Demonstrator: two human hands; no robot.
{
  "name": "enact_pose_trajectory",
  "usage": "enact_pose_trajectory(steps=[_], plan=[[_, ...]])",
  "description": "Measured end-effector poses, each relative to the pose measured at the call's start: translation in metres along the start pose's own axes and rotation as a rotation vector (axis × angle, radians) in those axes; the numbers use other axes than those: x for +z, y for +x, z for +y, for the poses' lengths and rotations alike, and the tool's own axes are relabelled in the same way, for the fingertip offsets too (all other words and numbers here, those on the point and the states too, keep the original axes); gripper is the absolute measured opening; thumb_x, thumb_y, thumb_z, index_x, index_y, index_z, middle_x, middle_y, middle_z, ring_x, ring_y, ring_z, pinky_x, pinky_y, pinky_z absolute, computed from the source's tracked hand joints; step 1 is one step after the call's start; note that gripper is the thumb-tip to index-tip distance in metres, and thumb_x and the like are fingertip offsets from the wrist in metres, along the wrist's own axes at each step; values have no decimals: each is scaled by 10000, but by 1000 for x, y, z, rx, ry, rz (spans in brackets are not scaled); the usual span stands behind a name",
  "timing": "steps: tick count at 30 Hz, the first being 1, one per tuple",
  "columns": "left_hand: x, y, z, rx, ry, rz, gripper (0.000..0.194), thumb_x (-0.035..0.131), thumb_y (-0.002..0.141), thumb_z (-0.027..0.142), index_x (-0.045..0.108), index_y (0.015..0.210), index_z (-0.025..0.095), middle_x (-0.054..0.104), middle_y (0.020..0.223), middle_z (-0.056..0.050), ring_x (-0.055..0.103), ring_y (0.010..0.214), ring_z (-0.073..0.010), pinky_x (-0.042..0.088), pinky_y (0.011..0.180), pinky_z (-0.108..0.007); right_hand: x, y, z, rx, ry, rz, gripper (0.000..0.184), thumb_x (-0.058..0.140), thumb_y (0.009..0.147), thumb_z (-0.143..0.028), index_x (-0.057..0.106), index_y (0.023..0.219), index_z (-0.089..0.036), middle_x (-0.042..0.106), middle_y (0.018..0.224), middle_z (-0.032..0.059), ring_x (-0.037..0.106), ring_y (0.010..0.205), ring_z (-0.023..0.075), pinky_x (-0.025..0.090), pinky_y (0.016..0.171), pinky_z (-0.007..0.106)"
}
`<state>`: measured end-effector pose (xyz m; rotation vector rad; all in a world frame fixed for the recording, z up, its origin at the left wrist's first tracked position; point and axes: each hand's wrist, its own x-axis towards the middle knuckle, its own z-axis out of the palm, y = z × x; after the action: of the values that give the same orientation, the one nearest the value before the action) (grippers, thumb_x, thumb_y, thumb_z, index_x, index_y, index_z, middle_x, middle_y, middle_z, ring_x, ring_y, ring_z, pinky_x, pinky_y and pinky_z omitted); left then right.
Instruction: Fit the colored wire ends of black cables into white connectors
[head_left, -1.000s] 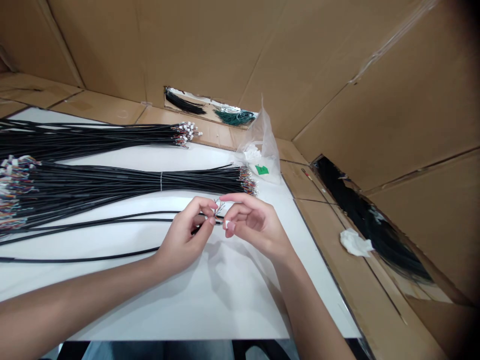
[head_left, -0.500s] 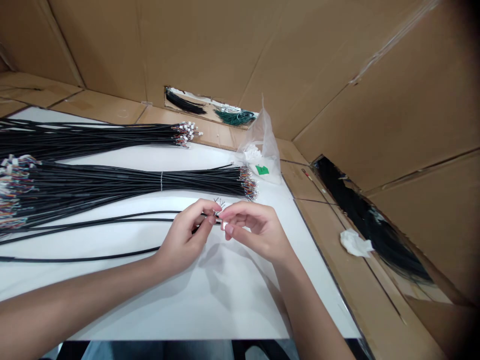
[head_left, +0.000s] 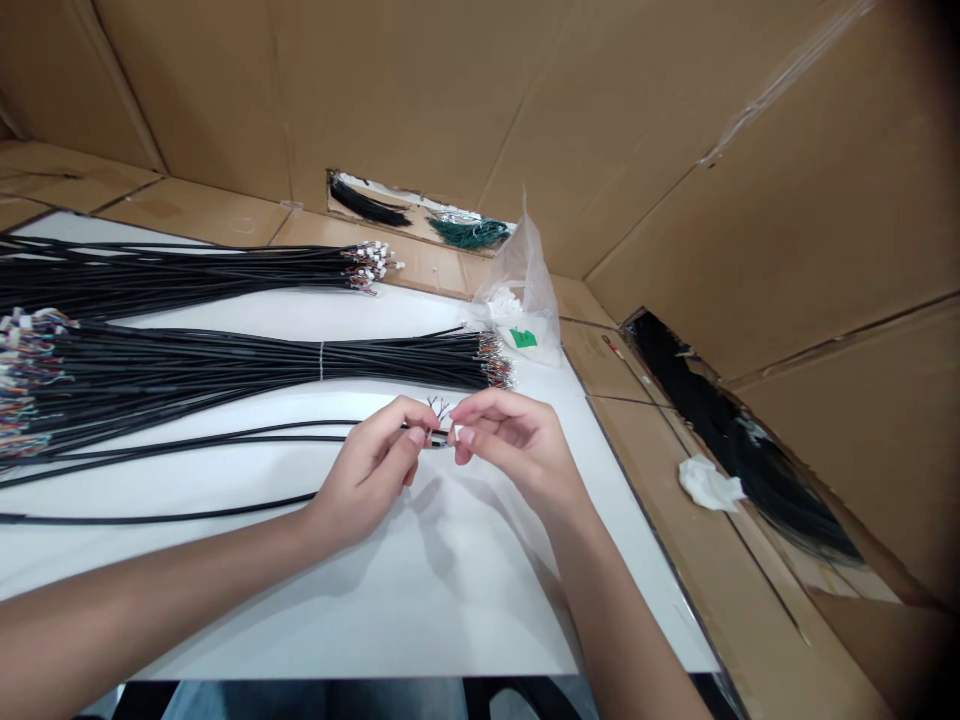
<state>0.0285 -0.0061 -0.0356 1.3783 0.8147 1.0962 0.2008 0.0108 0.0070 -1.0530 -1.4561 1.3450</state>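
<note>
A single black sheathed cable (head_left: 300, 437) is pinched near its end, just in front of the middle of the white table top (head_left: 375, 610), with a little fan of thin wires (head_left: 439, 407) sticking out past the fingers. The sheath is clamped in the left hand (head_left: 367, 470), and the right hand (head_left: 517, 440) is brought right up beside it, so the hands are basically together. Its fingertips (head_left: 465, 435) are pinched at the wire end (a tiny white bit (head_left: 456, 432) shows there, too small to make out), but whether anything is gripped can't be told. A thick bundle of black cables (head_left: 262, 360) with multicoloured wire ends lies just beyond, and a second bundle (head_left: 187, 270) is farther back. A clear plastic bag (head_left: 525, 270) sits at the far right corner, and crumpled white tissue (head_left: 709, 483) lies on cardboard (head_left: 750, 620) to the right.
</note>
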Motion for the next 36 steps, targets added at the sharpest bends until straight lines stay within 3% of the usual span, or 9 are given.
enact_pose_trajectory(steps=[6, 14, 36], plan=[[2, 3, 3, 54, 36, -28, 188, 479, 930, 375, 489, 905, 189, 436, 648, 52, 396, 498, -63, 283, 470, -219, -3, 2, -2, 116, 88, 23, 79, 725, 701, -204, 668, 726, -157, 679, 648, 11, 630, 525, 123, 516, 541, 251], [2, 1, 0, 59, 107, -16, 176, 467, 940, 354, 463, 866, 194, 414, 620, 59, 393, 507, -68, 288, 486, -223, -3, 0, -5, 270, 182, -62, 103, 751, 662, -165, 652, 685, -154, 703, 640, 16, 662, 538, 133, 529, 538, 229], [3, 2, 3, 71, 148, 1, 173, 467, 937, 324, 464, 835, 185, 449, 650, 41, 410, 526, -77, 316, 494, -217, -5, -2, -5, 220, 144, -115, 98, 739, 694, -182, 650, 727, -158, 673, 635, 4, 651, 562, 130, 529, 565, 244]])
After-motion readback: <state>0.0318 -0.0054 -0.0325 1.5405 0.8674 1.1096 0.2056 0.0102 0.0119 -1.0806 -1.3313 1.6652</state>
